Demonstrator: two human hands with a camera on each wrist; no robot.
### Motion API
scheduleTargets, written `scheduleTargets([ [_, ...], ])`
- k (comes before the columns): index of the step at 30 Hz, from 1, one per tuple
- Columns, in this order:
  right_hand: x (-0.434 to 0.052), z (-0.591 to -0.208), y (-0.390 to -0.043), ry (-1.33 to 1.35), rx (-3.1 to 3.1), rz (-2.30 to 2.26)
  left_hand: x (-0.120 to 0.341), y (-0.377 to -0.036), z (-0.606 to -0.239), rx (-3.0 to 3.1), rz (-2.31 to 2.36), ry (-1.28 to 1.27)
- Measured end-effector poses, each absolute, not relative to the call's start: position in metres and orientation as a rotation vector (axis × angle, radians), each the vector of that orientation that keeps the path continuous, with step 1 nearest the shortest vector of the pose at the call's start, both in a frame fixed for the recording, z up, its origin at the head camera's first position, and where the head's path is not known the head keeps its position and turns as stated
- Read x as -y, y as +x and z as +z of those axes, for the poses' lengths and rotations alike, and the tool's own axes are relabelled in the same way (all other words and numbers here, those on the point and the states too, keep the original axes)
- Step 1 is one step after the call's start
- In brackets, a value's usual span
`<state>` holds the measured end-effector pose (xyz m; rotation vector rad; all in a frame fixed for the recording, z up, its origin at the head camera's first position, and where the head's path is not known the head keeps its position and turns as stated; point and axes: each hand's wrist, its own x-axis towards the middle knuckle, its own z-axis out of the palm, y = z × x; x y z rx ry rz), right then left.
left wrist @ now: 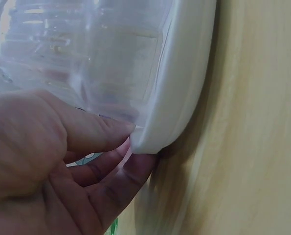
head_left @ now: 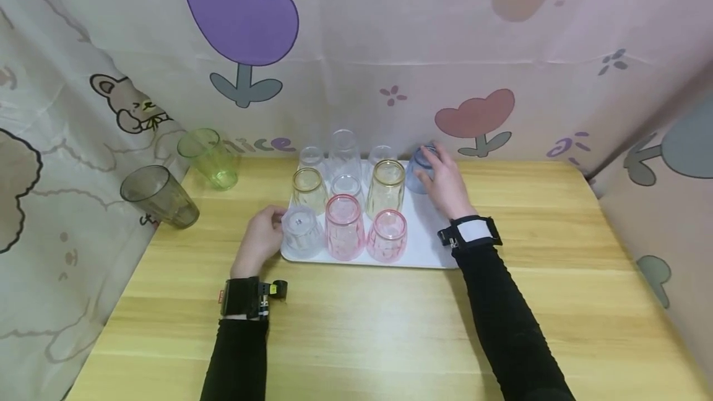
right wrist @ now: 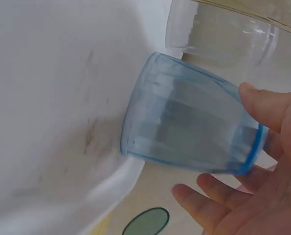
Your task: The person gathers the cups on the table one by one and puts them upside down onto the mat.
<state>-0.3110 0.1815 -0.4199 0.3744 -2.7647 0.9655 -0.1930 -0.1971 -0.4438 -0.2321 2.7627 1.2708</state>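
My left hand (head_left: pixel 260 237) pinches the left edge of a white tray (left wrist: pixel 184 83) between thumb and fingers, beside a clear cup (head_left: pixel 301 232). At the tray's back right corner, my right hand (head_left: pixel 445 184) holds a blue see-through cup (right wrist: pixel 194 122). The thumb lies along one side of this cup and fingers reach round the other; its far end meets the tray surface. Two pink cups, one taller (head_left: pixel 344 228) and one shorter (head_left: pixel 387 237), stand in the front row. Behind them are yellowish cups (head_left: pixel 385 187) and several clear cups (head_left: pixel 344 153).
A green cup (head_left: pixel 208 158) and a dark grey cup (head_left: pixel 161 197) stand on the wooden table (head_left: pixel 356 333), left of the tray. A patterned curtain (head_left: pixel 356 36) hangs close behind the tray and along both sides.
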Motion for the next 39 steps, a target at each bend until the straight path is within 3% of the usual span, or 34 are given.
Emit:
scheduleTargets([
  [15,-0.208,-0.396,-0.26,0.285,2.679,0.966,0.202,-0.188,-0.434,-2.931,1.523,-0.312],
  [26,-0.225,-0.409,-0.225,0.196,2.895,0.891,0.207,-0.176,-0.425,-3.167,1.85,-0.444],
  [39,-0.236,-0.424,-0.213,0.152,3.058,0.816,0.244,-0.165,-0.418,-3.564,1.94,-0.645],
])
